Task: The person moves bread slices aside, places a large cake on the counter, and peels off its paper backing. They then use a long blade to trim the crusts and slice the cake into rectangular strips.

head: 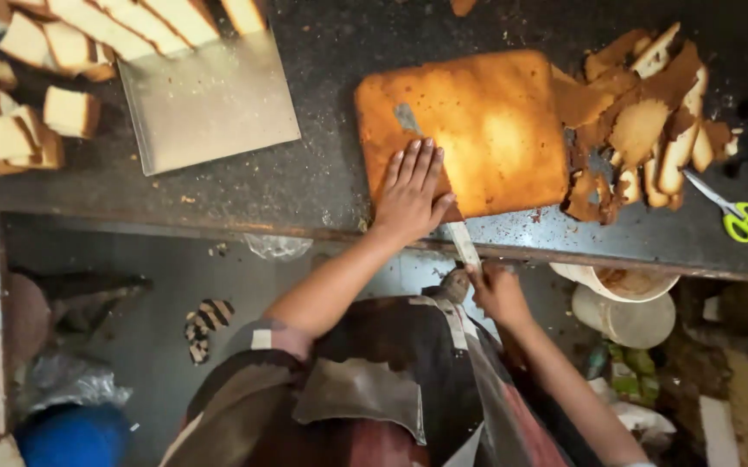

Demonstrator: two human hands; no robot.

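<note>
Slab cake [477, 130]: square, golden-brown, lying flat on the dark worktop [322, 173], near edge close to the worktop's front lip. Long knife [460, 238] is in it, entering at the near edge; a bit of blade shows through a worn patch in the crust near the far-left corner, so the blade looks to run under the top skin, roughly flat. Left hand [410, 195] lies palm-down, fingers spread, on the cake's near-left part, pressing it steady; its grip is open, nothing held. Right hand [496, 294] sits off the worktop's front edge, grip closed round the knife handle. Step in hand, as I read it: skimming or slicing along the left side of the slab, mid-cut. Next move calls for keeping the blade level, left palm staying flat and above the blade line, even drive on the handle so the crust doesn't tear. Just right of the cake, touching its edge: heap of brown crust trimmings [642, 121]. Further right, green-handled scissors [737, 214]. Left of the cake, apart from it, a bare metal tray [210, 104]; beyond that, cut cake slices [37, 86] stacked at the far-left corner.
</note>
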